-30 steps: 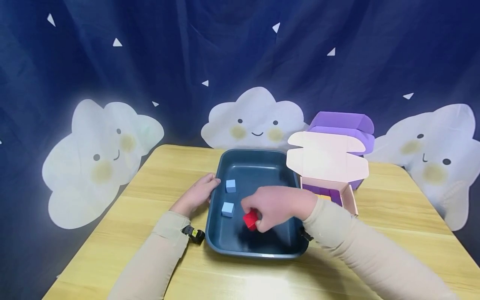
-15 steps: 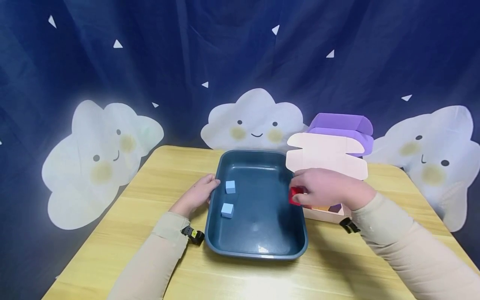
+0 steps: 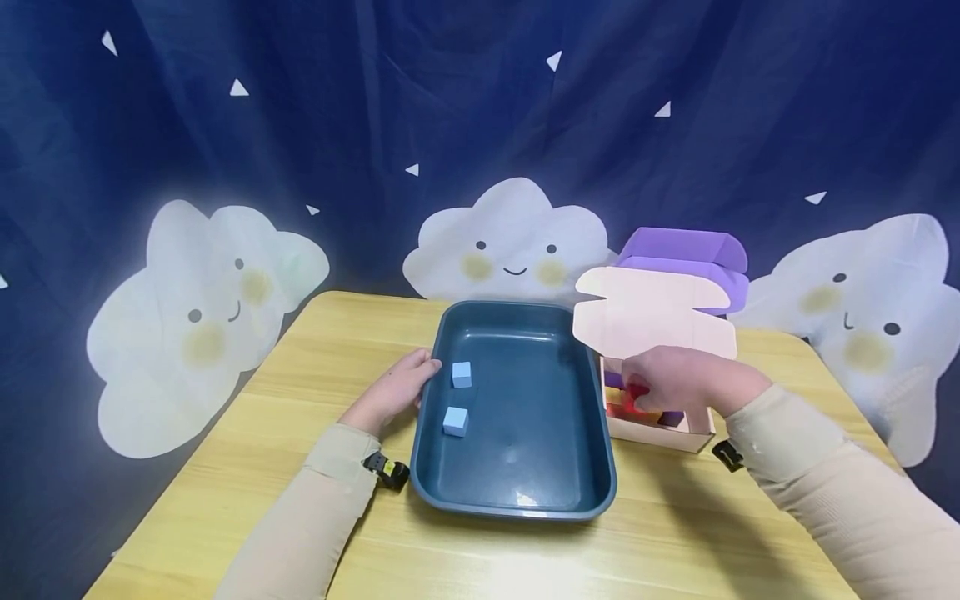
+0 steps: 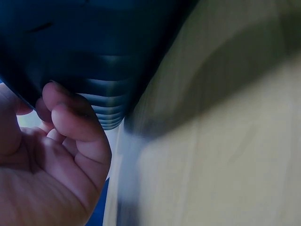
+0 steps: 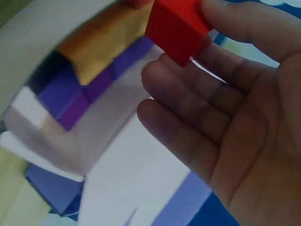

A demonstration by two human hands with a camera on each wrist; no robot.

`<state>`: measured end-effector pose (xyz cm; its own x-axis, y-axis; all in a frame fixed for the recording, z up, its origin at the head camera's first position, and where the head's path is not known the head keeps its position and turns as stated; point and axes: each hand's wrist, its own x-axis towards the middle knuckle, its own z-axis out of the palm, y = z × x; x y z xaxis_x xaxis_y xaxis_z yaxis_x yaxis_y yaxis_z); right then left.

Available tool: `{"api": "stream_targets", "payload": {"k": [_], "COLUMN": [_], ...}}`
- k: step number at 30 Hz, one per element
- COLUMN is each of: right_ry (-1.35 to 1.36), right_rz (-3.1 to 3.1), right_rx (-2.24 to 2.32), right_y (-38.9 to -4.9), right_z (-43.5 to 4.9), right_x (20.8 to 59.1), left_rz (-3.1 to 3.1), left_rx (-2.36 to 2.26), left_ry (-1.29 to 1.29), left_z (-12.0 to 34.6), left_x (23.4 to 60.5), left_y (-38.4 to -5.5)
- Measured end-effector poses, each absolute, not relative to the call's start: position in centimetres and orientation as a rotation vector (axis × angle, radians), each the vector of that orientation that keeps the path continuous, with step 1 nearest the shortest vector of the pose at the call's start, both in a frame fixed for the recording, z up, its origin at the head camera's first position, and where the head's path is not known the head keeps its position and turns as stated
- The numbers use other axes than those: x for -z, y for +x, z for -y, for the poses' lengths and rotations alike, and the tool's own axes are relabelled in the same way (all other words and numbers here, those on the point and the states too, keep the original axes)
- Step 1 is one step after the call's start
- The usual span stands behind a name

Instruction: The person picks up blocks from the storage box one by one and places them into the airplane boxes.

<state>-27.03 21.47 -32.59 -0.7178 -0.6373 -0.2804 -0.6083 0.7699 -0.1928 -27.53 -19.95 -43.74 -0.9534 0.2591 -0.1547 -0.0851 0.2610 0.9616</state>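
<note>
A dark blue tub (image 3: 517,475) stands in the middle of the table, with two light blue cubes (image 3: 455,421) lying near its left wall. My left hand (image 3: 396,390) grips the tub's left rim, thumb over the edge and curled fingers against the outer wall in the left wrist view. To the right stands an open cardboard box (image 3: 652,433), pale inside. My right hand (image 3: 678,379) is over it, pinching a red cube (image 5: 178,28) between thumb and fingers. Purple cubes (image 5: 66,96) and orange ones (image 5: 101,44) line the box floor in the right wrist view.
The box's pale lid (image 3: 652,317) stands raised at the back, with a purple box (image 3: 686,258) behind it. A wooden table (image 3: 337,333) carries everything. A dark blue curtain (image 3: 480,100) with smiling clouds hangs behind.
My right hand has lifted the red cube out of the tub and carried it right, over the box. The left hand stays at the rim.
</note>
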Motion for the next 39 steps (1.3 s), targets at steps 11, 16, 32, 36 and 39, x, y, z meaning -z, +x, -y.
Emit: {"api": "stream_targets", "payload": {"k": [11, 16, 32, 36, 39], "right_ry": [-0.741, -0.841, -0.867, -0.939, -1.026], "right_rz": [-2.548, -2.600, -2.534, -2.506, -2.498], "right_rx": [0.189, 0.224, 0.370, 0.393, 0.380], "right_y": [-27.4, -27.8, -27.5, -27.2, -27.2], "right_z": [-21.5, -21.7, -22.3, -22.4, -22.6], "right_x": [35.5, 36.2, 36.5, 36.2, 35.6], "left_rz": [-2.219, -2.228, -2.249, -2.240, -2.229], "left_rx": [-1.773, -1.771, -1.751, -1.758, -1.766], "left_ry": [0.171, 0.183, 0.201, 0.203, 0.199], "left_z": [19.9, 19.9, 20.0, 20.0, 20.1], "left_x": [43.8, 43.8, 44.2, 44.3, 44.3], "left_y": [-27.5, -27.6, -27.7, -27.6, -27.7]}}
